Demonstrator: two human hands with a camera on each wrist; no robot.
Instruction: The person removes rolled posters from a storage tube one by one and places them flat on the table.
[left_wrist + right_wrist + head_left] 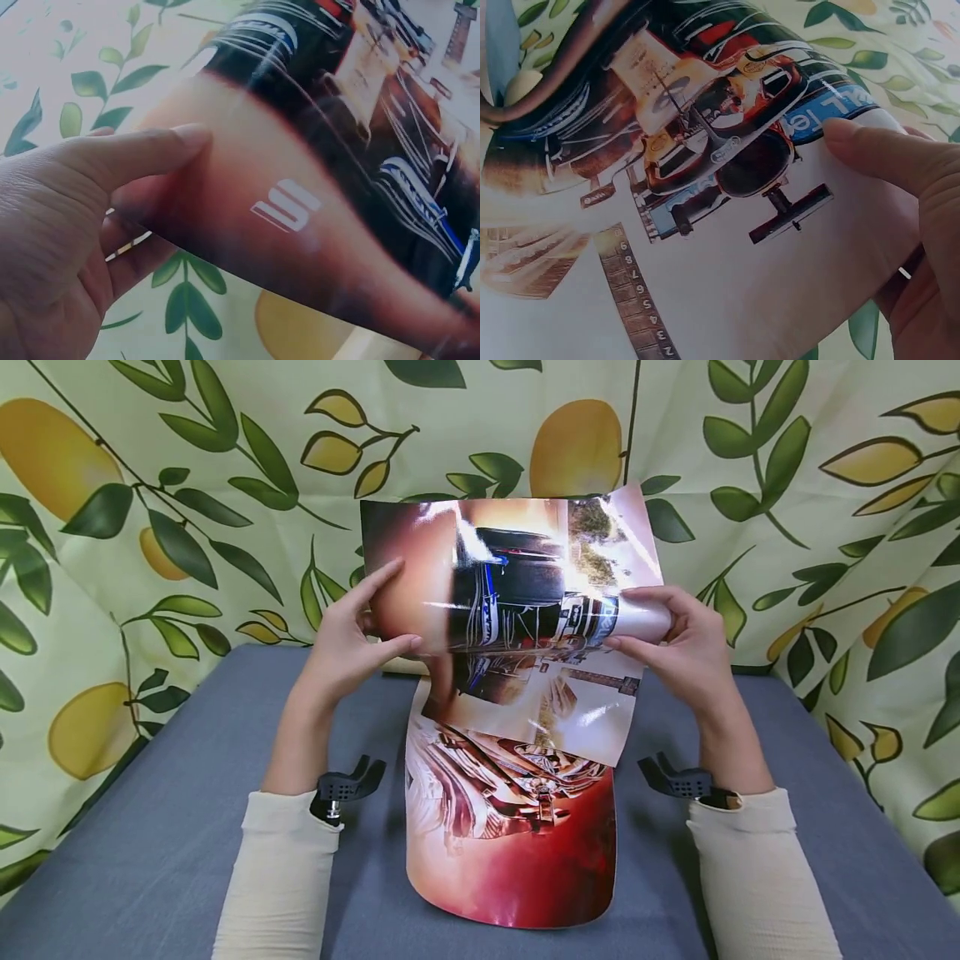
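**Both hands roll a glossy poster above a grey table**

The left hand [348,639] pinches the left end of the rolled part of the glossy poster [517,610], thumb on the near side and fingers curled behind; the left wrist view shows the thumb [142,154] lying flat on the reddish print beside a white logo, with the other fingers under the sheet. The right hand [678,647] has its grip closed on the right end of the same roll; in the right wrist view its thumb [877,150] presses on a white area next to printed racing cars, and the fingers wrap beneath, though how far they reach round is hard to tell from that close view.

The poster is held up in front of the person, curled over on itself at hand height; its upper edge stands above the hands, and its lower part hangs down and spreads onto the grey table [165,827], where the red bottom edge rests between the two cream sleeves [281,877]. A small black mount [347,785] sits at each wrist. Behind the table hangs a cloth backdrop [187,485] printed with lemons and green leaves.
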